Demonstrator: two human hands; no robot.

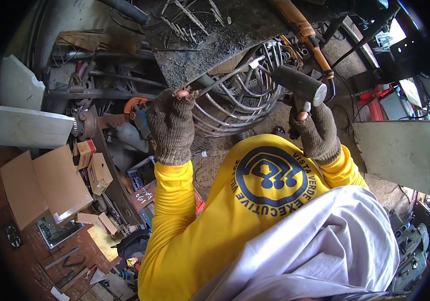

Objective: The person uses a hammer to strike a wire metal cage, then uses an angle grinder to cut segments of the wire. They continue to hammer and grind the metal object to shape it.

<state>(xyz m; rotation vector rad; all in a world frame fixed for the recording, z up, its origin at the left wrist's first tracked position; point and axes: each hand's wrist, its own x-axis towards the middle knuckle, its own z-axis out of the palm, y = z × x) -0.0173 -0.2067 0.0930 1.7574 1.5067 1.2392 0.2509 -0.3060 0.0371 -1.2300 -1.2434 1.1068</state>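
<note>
My left hand [171, 128], in a brown knit glove with a bare thumb tip showing, is closed around one end of a thin metal rod [220, 84]. The rod slants up and right, and its far end has a bright tip. My right hand [319, 131], gloved the same way, grips a hammer [299, 85] by its short visible handle. The hammer's thick cylindrical head lies just right of the rod's bright tip; whether they touch I cannot tell. Beneath the rod sits a rounded frame of curved metal bars [240, 108].
Metal scraps and dark filings cover the worktable [255, 25] ahead. An orange power tool [300, 27] with a cord lies at its right. Cardboard boxes [57, 183] and hand tools crowd the left. A pale panel [400, 150] stands to the right.
</note>
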